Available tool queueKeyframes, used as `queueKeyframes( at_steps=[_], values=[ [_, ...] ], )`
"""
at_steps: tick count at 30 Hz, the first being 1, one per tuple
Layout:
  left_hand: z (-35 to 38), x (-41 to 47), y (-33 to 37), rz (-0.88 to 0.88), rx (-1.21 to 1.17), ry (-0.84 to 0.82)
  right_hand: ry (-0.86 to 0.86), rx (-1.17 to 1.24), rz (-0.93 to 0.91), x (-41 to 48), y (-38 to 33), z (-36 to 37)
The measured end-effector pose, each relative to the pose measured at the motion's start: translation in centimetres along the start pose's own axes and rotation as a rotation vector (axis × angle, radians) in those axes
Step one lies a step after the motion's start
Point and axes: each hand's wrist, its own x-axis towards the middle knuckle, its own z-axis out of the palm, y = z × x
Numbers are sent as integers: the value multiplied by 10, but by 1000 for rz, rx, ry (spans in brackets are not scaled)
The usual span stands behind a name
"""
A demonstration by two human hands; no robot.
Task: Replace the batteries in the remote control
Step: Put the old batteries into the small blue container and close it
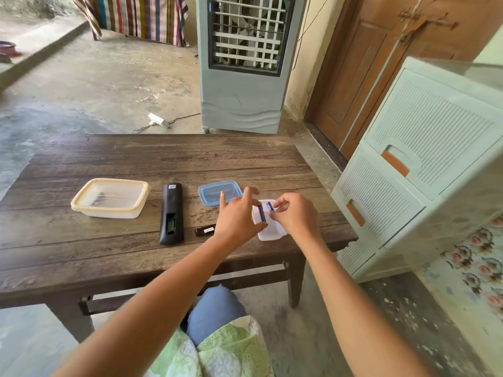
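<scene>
A black remote control [171,213] lies face down on the wooden table [136,164], its battery compartment open and empty. Its small black cover [204,230] rests just to the right. Over a small clear container [272,232] at the table's right, my left hand [236,216] pinches one blue battery [261,213] between thumb and fingers. Close beside it, my right hand [295,213] holds a second blue battery [270,206] by its fingertips. The two batteries are almost touching.
A blue lid [217,191] lies behind my hands. A larger lidded container with a yellow rim [110,198] stands at the left of the table. A pale plastic drawer unit [422,164] stands close on the right, an air cooler [242,63] beyond the table.
</scene>
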Motion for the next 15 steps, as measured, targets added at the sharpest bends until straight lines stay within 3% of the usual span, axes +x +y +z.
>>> queueKeyframes(
  at_steps=[7, 15],
  values=[
    [15, 15, 11, -120, 190, -176, 17, -235, -85, -6, 2, 9],
    [13, 16, 14, -127, 236, -196, -14, -273, -161, -12, 6, 14]
  ],
)
